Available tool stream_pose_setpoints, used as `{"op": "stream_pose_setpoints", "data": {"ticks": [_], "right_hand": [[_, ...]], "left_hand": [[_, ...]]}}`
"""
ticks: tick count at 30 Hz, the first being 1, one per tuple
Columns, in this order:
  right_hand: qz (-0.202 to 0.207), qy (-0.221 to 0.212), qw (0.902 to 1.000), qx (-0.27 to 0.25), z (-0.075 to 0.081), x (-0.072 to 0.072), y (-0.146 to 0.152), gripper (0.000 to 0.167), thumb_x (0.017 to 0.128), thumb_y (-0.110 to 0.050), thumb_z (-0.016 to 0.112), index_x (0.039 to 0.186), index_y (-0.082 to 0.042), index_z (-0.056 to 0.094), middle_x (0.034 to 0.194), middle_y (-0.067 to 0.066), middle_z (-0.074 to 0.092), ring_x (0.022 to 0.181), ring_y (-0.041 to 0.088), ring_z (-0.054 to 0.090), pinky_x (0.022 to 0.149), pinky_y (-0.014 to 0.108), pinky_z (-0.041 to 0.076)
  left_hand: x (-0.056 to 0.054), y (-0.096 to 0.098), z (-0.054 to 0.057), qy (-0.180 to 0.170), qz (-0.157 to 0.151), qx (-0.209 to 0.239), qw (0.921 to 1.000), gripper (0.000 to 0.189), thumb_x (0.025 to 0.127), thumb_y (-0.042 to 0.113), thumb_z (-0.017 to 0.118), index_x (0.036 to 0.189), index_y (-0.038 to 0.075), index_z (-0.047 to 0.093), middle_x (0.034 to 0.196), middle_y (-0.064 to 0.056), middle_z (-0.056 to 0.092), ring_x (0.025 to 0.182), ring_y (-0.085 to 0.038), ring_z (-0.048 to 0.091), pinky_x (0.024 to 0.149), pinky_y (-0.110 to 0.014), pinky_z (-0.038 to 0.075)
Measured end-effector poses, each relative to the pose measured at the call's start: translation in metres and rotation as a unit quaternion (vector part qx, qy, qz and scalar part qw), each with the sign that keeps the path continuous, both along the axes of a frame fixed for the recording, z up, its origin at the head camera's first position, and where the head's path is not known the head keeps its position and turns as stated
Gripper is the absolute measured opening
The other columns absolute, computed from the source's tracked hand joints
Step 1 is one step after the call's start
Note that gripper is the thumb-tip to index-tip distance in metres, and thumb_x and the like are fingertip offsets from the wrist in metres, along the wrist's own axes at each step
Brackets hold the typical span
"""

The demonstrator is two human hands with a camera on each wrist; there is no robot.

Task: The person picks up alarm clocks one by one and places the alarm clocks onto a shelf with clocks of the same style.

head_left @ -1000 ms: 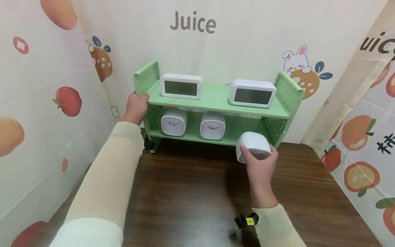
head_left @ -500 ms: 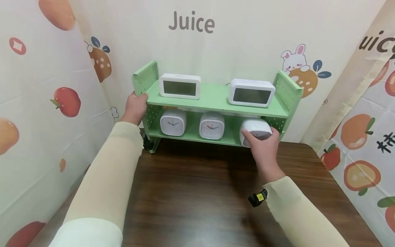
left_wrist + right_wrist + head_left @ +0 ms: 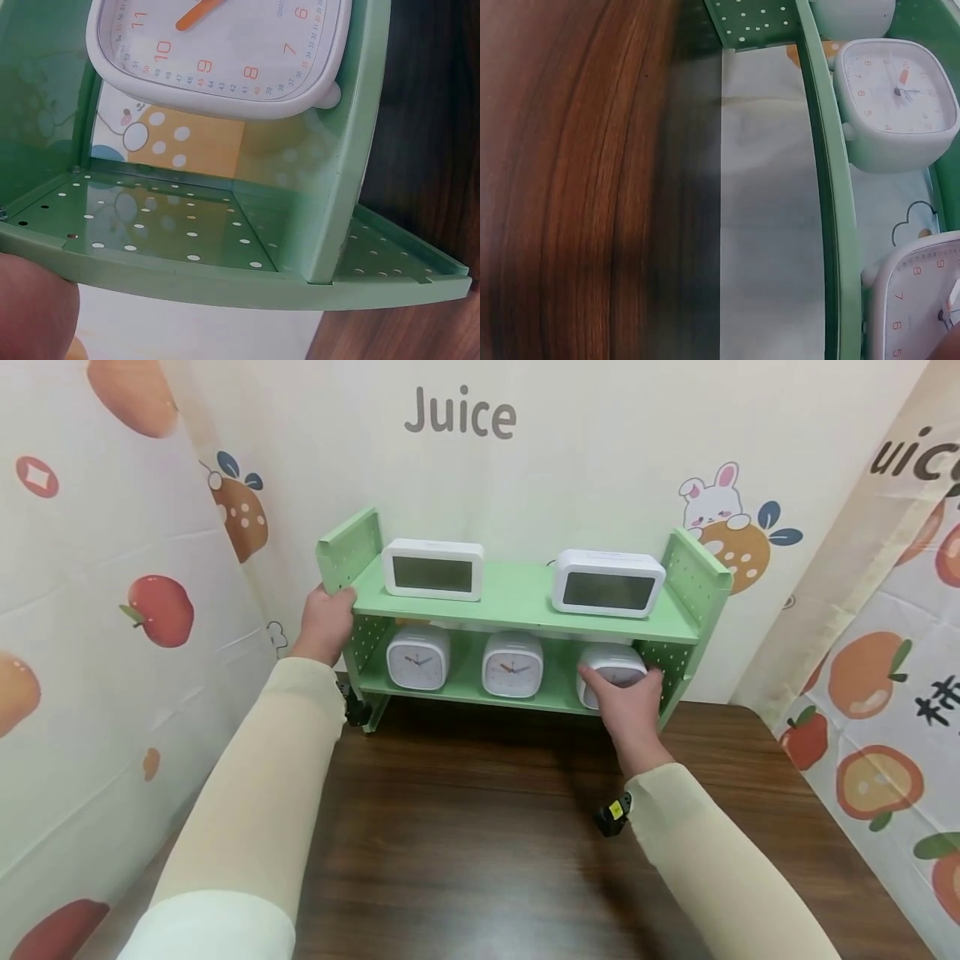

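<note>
My right hand holds a white square alarm clock, thumb on its left side and fingers on its right, at the right end of the green rack's lower shelf. Part of its dial is hidden by the hand. In the right wrist view the clock stands just behind the shelf's front edge. My left hand grips the rack's left side panel. Two matching alarm clocks, the left one and the middle one, sit upright on the lower shelf, dials facing me.
On the upper shelf stand two white digital clocks, one left and one right, with dark screens. The rack stands on a brown wooden table. Fruit-printed cloth hangs behind it and on both sides.
My right hand has carried the alarm clock up and back from in front of the rack onto the lower shelf, its dial tipping more upright. The left hand has kept its grip.
</note>
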State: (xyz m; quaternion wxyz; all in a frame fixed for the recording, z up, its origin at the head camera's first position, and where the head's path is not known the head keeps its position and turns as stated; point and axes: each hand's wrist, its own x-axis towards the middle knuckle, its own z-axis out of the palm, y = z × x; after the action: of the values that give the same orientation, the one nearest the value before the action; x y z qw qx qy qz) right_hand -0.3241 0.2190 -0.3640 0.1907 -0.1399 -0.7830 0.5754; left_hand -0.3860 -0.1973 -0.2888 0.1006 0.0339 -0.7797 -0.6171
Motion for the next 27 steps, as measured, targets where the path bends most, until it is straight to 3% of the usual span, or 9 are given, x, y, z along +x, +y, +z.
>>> {"op": "stream_pose_setpoints", "data": {"ticks": [8,14,19,23,27], "right_hand": [[0.001,0.015,0.9998,-0.012,-0.004,-0.006,-0.005,0.115,0.075,-0.056,0.088,0.154,-0.009,0.019,0.147,0.014,0.038,0.127,0.025,0.045,0.106,0.036,0.043],[0.007,0.014,0.9998,-0.010,-0.003,-0.002,0.004,0.120,0.072,-0.057,0.089,0.156,-0.010,0.017,0.149,0.014,0.036,0.129,0.024,0.044,0.108,0.036,0.041],[0.031,-0.004,0.9995,0.004,0.002,0.009,0.016,0.120,0.074,-0.060,0.087,0.157,-0.012,0.015,0.153,0.012,0.034,0.132,0.023,0.040,0.110,0.038,0.038],[0.057,-0.018,0.9978,0.027,0.008,0.023,0.026,0.121,0.077,-0.062,0.084,0.160,-0.014,0.011,0.159,0.011,0.028,0.140,0.024,0.034,0.115,0.043,0.034],[0.083,-0.028,0.9915,0.096,0.014,0.043,0.037,0.121,0.083,-0.064,0.078,0.164,-0.011,0.005,0.166,0.015,0.019,0.150,0.032,0.023,0.119,0.054,0.028]], "left_hand": [[0.002,-0.002,0.001,-0.002,0.001,-0.001,1.0000,0.051,0.109,0.035,0.037,0.159,0.023,0.037,0.156,-0.005,0.046,0.138,-0.025,0.046,0.117,-0.052,0.032],[-0.002,0.006,0.000,-0.006,0.011,-0.008,0.9999,0.052,0.110,0.038,0.036,0.158,0.020,0.039,0.155,-0.007,0.047,0.138,-0.025,0.045,0.118,-0.052,0.032],[0.003,0.009,-0.003,-0.010,0.031,-0.082,0.9961,0.070,0.106,0.058,0.033,0.160,0.013,0.032,0.155,-0.013,0.045,0.137,-0.030,0.046,0.115,-0.053,0.036],[0.016,0.000,-0.010,0.001,0.022,-0.143,0.9895,0.083,0.103,0.067,0.033,0.165,0.012,0.020,0.164,-0.014,0.033,0.147,-0.035,0.035,0.118,-0.059,0.028],[0.033,-0.014,-0.020,0.012,-0.009,-0.225,0.9741,0.086,0.104,0.066,0.031,0.165,0.007,0.019,0.167,-0.019,0.025,0.151,-0.043,0.023,0.118,-0.067,0.020]]}}
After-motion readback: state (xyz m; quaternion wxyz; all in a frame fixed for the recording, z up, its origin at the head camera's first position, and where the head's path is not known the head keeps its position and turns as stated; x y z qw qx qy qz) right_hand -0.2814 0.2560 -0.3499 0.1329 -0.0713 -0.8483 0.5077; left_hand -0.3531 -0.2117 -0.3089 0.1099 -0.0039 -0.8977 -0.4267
